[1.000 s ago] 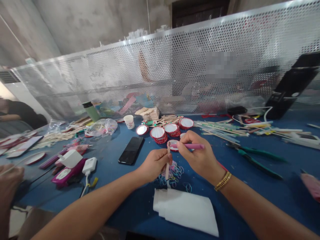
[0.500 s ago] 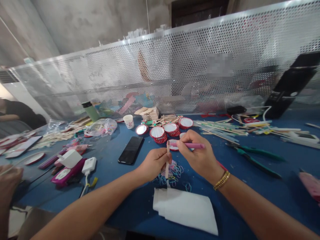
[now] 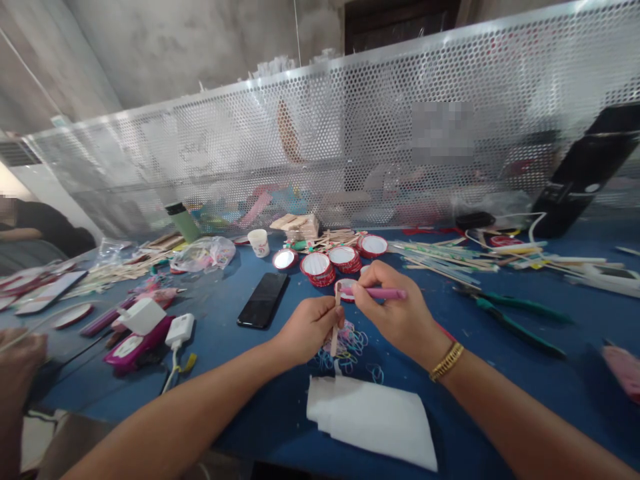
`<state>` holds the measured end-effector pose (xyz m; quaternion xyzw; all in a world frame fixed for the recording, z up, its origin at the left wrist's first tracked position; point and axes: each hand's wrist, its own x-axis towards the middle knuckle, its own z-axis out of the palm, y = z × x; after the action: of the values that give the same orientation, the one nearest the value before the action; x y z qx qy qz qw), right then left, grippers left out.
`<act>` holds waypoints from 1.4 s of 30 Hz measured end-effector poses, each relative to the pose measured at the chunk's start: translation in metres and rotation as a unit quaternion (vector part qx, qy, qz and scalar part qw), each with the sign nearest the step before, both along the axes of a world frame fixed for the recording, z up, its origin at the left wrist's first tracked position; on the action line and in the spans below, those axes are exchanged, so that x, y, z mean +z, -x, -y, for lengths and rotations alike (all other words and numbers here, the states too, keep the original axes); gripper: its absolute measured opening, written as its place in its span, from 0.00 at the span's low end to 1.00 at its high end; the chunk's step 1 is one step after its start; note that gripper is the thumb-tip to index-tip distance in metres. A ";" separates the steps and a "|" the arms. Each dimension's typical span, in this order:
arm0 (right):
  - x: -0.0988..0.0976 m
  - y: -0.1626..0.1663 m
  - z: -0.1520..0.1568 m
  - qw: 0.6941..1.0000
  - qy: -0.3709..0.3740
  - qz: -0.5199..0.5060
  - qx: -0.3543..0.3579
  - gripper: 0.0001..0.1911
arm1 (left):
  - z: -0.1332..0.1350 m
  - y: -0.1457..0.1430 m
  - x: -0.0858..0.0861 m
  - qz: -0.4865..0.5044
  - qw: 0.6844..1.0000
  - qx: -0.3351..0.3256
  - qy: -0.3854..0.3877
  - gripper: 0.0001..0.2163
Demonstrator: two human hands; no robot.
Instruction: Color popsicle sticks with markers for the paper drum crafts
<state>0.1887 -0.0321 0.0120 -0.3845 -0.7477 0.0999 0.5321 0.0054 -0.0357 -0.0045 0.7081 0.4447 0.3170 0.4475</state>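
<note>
My left hand [image 3: 306, 328] is closed around a thin wooden stick [image 3: 335, 333], holding it upright over the blue table [image 3: 500, 393]. My right hand [image 3: 395, 310] grips a pink pen [image 3: 383, 293] lying sideways, its tip touching the top of the stick. A gold bracelet [image 3: 447, 362] is on my right wrist. Under the hands lies a loose heap of coloured rubber bands [image 3: 350, 350]. A folded white cloth [image 3: 373, 421] rests just in front of them.
A black phone [image 3: 263, 301] lies left of the hands. Red-rimmed round lids [image 3: 330, 261] sit behind them. Green-handled pliers [image 3: 510, 319] and a pile of sticks [image 3: 450, 259] are on the right. White chargers [image 3: 160, 327] are at left, a perforated metal screen [image 3: 350, 133] behind, another person's hand [image 3: 17, 360] at far left.
</note>
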 end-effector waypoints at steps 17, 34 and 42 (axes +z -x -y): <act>-0.001 0.001 0.000 0.997 0.002 -0.073 -0.007 0.11 | 0.002 -0.003 0.002 0.042 0.999 0.002 0.021 0.17; -0.003 -0.002 -0.004 0.999 -0.003 -0.037 -0.027 0.12 | 0.001 -0.003 0.004 0.059 0.998 0.012 0.025 0.17; -0.001 0.002 0.001 0.997 -0.005 -0.080 -0.005 0.10 | 0.000 -0.005 0.004 0.074 0.997 0.004 0.035 0.20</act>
<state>0.1867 -0.0328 0.0107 -0.3763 -0.7012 0.1238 0.5928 0.0108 -0.0356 -0.0008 0.6648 0.4244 0.3542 0.5025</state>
